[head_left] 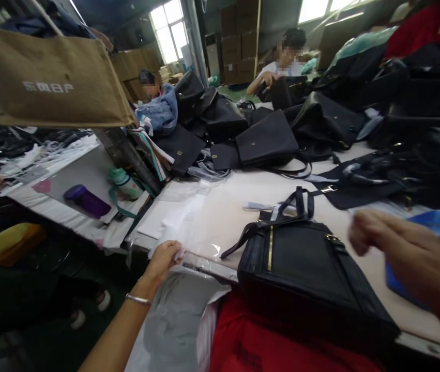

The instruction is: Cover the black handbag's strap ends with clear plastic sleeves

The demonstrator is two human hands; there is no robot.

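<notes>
At the table's front edge, my left hand (167, 257) is closed on a thin white see-through sheet (181, 219), plastic or tissue. A silver bangle circles that wrist. My right hand (394, 237) is raised at the right, smeared by motion; its fingers look curled, but whether they hold anything is hidden. Between my hands a black backpack (301, 258) lies at the table edge, with a gold zip and buckled straps. Its strap loops (299, 204) stick up at the far end. A small whitish wrapped piece (254, 206) lies behind it.
Black bags (268, 138) are heaped across the back of the table. A blue basket (401, 281) stands at the right. Left are a purple bottle (88, 201), a green bottle (126, 182) and a hanging brown bag (49, 77). A co-worker (282, 62) sits opposite.
</notes>
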